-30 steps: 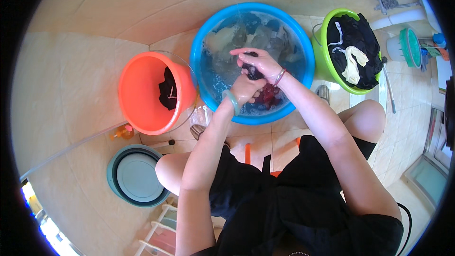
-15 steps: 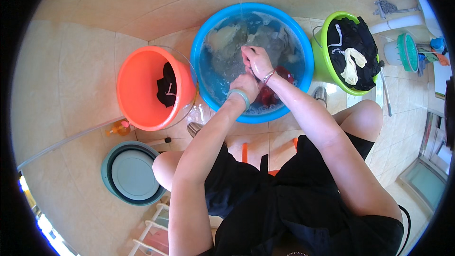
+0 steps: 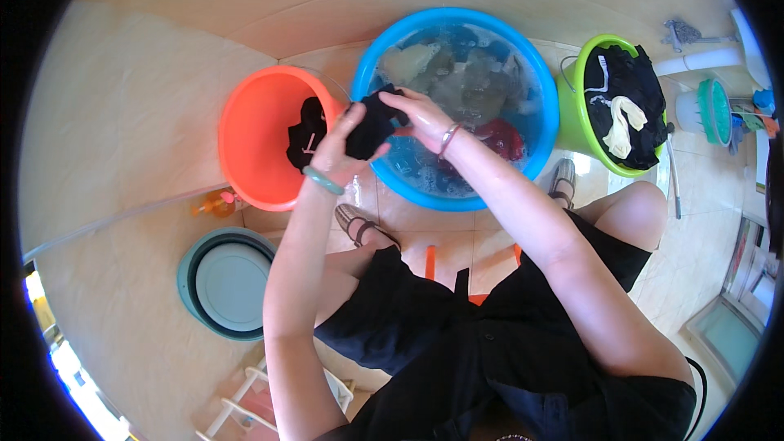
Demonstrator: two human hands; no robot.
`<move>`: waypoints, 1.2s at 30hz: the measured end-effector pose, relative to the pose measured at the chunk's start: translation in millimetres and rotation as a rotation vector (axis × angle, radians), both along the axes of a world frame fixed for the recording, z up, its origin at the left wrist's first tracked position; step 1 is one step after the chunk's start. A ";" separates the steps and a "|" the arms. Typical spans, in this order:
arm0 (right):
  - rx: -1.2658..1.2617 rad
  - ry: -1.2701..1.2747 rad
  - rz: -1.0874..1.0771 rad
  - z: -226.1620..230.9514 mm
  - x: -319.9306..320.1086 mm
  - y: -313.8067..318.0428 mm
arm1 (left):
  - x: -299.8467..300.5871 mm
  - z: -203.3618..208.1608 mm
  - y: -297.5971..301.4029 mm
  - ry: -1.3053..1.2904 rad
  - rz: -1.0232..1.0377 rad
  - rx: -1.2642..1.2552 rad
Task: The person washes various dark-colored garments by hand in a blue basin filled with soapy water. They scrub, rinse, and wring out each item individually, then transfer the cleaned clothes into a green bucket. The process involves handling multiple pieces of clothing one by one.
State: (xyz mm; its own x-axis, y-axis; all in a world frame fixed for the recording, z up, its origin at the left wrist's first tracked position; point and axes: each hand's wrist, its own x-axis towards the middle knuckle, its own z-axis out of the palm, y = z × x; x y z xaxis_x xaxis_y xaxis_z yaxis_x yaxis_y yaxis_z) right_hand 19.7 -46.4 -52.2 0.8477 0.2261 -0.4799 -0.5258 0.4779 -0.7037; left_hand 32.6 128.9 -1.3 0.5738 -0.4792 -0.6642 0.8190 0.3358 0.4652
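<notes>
A wet-looking black piece of cloth (image 3: 371, 129) is stretched between my two hands, above the left rim of the blue tub (image 3: 549, 126). My left hand (image 3: 336, 151), with a pale green bangle at the wrist, is closed around its left side, thumb up. On the other side my right hand (image 3: 423, 120) grips the cloth's edge between thumb and fingers. Soapy water fills the tub, with a dark red cloth (image 3: 501, 139) and pale grey cloths (image 3: 457, 77) in it. Beside my left hand stands the orange bucket (image 3: 253, 143), holding another black cloth (image 3: 306, 135).
Right of the tub, a green bucket (image 3: 576, 114) is heaped with black clothes (image 3: 625, 86) and a cream cloth (image 3: 625, 126). A grey-green collapsible basin (image 3: 188, 286) sits at lower left, near a white rack (image 3: 237, 408). An orange bottle (image 3: 214, 204) stands by the wall.
Both hands have risen out of the tub's water and moved left toward the orange bucket, now with the black cloth visible between them. My view has shifted slightly left.
</notes>
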 end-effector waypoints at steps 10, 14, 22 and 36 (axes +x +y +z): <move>0.108 -0.050 0.095 1.3 13.3 53.8 | 16.5 18.6 66.2 0.016 0.955 0.104; -0.174 -0.007 -0.019 -47.0 11.9 0.1 | 19.8 -2.0 42.5 -0.179 0.796 0.367; -1.615 -0.135 0.135 -145.5 11.7 -144.1 | 18.0 -111.6 -101.3 -0.093 0.044 0.358; -0.936 -0.003 -0.016 -247.8 14.6 -168.0 | -26.2 -203.9 -179.3 0.245 0.163 0.157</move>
State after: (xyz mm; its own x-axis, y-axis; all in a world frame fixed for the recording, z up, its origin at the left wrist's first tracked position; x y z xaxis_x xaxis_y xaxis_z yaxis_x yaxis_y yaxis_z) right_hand 34.3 -214.4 -300.0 0.8491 -0.2631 -0.4581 -0.5213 -0.2769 -0.8072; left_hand 6.4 -50.3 -205.2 0.4488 -0.2753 -0.8501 0.8543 0.4114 0.3178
